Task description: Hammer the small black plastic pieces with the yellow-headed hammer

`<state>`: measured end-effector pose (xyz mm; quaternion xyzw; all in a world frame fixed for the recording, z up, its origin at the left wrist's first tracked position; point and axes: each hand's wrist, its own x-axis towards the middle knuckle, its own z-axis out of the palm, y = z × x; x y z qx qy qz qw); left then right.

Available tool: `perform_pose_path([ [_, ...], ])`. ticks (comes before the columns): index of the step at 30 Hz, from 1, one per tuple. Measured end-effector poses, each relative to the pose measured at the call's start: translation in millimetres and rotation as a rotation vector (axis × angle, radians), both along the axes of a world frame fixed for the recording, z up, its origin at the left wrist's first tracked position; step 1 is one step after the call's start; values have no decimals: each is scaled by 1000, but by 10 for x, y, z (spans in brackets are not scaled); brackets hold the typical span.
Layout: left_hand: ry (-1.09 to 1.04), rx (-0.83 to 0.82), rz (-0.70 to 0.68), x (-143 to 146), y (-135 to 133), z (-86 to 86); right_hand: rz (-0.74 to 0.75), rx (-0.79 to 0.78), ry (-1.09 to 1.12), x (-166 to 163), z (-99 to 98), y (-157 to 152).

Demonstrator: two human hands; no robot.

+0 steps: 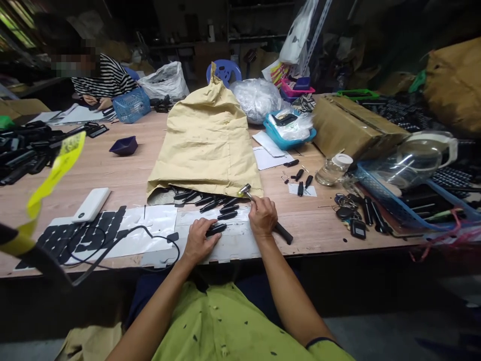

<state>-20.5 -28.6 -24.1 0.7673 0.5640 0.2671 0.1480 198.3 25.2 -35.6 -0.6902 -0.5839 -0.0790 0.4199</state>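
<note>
My right hand is wrapped round a small hammer. Its metal head points up and away, over the mouth of a tan sack, and the black handle end sticks out behind my wrist. With thumb and fingers, my left hand pinches a slim black plastic piece against a white board. Another black piece lies just beyond it on the board. Several similar pieces spill from the open end of the tan sack.
At left lie a white power bank, a black cable and black cut-outs. A yellow tag hangs in front. To the right are a glass jar, keys and fobs, a blue basket and a carton. A person in stripes sits across.
</note>
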Motion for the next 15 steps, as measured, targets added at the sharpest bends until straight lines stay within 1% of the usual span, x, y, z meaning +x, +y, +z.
perform_pose_path([
  [5,-47,-45,8,44,-41,-4,-19,15,-80,29,-19,-61],
  [11,-55,-69,0,92,-57,4,-14,-74,-83,89,-28,-65],
  [15,-83,-83,-15,157,-23,11,-56,-87,-117,151,-43,-2],
])
